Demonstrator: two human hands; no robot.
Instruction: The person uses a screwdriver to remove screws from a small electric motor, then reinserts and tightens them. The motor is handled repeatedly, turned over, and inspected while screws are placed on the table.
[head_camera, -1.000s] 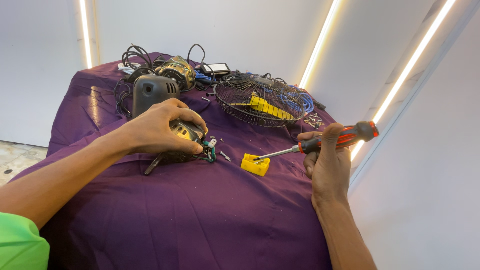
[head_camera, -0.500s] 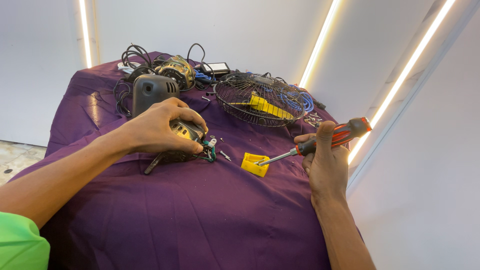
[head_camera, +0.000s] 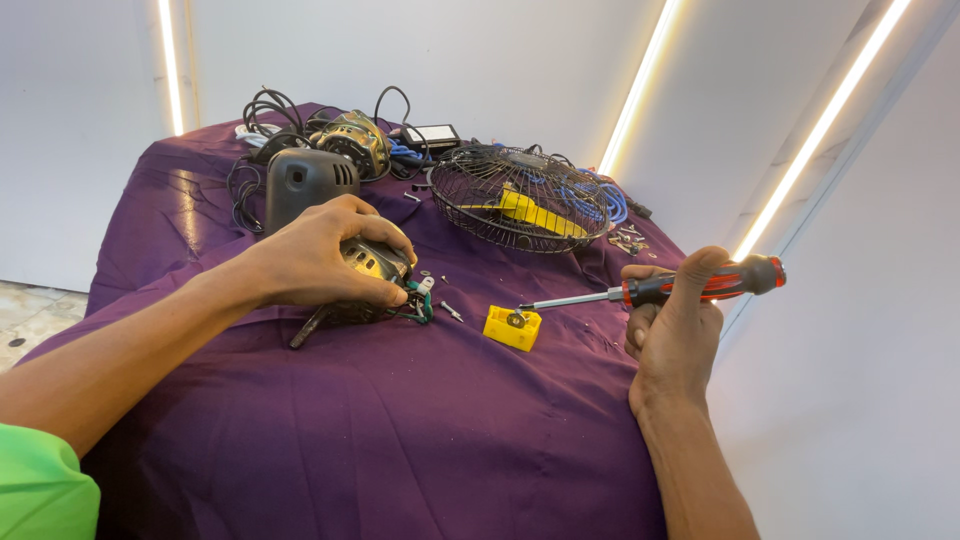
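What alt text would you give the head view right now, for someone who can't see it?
The left hand grips a dark fan motor on a purple cloth, while the right hand holds a red-and-black screwdriver, its tip at a small yellow part. Behind lie a wire fan guard, a black housing and tangled cables.

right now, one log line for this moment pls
left hand: grips motor | right hand: holds screwdriver, tip at yellow part | behind: fan guard | surface: purple cloth

motor (head_camera: 372, 285): mostly hidden under left hand (head_camera: 320, 262)
screws (head_camera: 628, 240): too small to tell apart
surface (head_camera: 400, 430): cut off at bottom edge
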